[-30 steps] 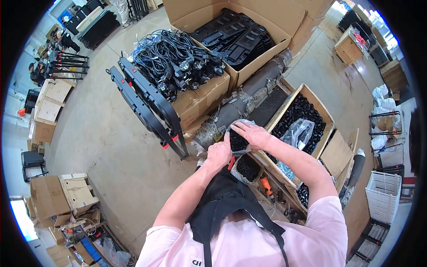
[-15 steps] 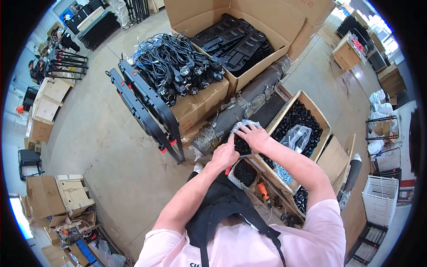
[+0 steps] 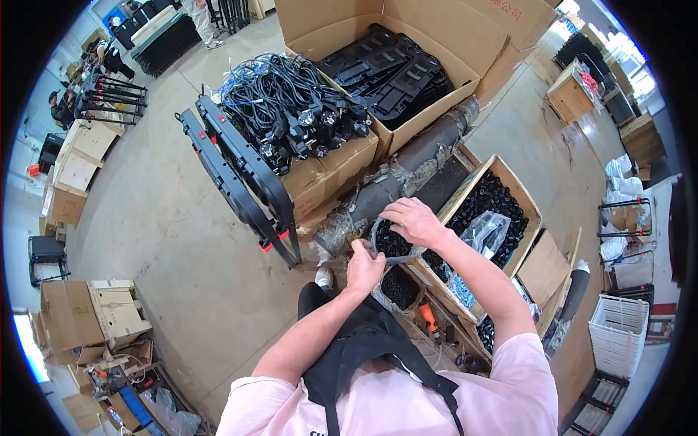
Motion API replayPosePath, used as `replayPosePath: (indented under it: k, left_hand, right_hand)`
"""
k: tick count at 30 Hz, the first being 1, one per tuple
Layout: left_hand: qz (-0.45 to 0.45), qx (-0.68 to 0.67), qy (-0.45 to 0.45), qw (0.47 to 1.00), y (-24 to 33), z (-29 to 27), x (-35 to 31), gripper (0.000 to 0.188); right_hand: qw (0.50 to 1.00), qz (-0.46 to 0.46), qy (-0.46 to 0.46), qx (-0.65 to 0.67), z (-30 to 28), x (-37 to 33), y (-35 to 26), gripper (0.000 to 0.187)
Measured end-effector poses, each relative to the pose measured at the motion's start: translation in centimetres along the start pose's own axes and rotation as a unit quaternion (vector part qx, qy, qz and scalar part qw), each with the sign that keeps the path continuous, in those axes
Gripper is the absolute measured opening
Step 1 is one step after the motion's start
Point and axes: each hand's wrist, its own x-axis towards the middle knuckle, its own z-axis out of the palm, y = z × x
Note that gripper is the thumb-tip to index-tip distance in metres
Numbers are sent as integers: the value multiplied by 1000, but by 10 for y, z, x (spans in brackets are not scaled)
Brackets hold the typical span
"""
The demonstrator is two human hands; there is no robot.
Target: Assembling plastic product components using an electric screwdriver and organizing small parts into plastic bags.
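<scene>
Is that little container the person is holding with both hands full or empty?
Full, or nearly. The small container, held between the left hand and right hand, shows small black parts heaped up to its rim.

Bare concrete floor lies open from nine to seven o'clock of the hands, giving free passage. At eleven, a black folded rack leans against a cable-topped carton. At twelve, a wrapped dark roll blocks the way. From one to four, wooden crates of black parts crowd close.
</scene>
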Motion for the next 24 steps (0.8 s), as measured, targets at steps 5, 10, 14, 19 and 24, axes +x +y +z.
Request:
replayPosePath:
  k: [5,10,14,19,24]
  left_hand:
    - [-73,-157,18,985,-16,18,5,32]
    - [-210,-407,-42,888,-29,21,2,15]
    - [-197,-465,-136,853,-49,15,7,20]
    - [-200,-388,-162,885,-60,12,11,22]
    - [76,71,65,992,16,-7,16,41]
  right_hand:
    - [993,-106,-37,46,26,17,-2,36]
    - [988,-96,-114,40,39,27,18,16]
    - [982,3,-180,63,48,30,20,19]
    - [973,84,-199,82,67,33,15,22]
    - [968,132,-194,91,76,31,16,21]
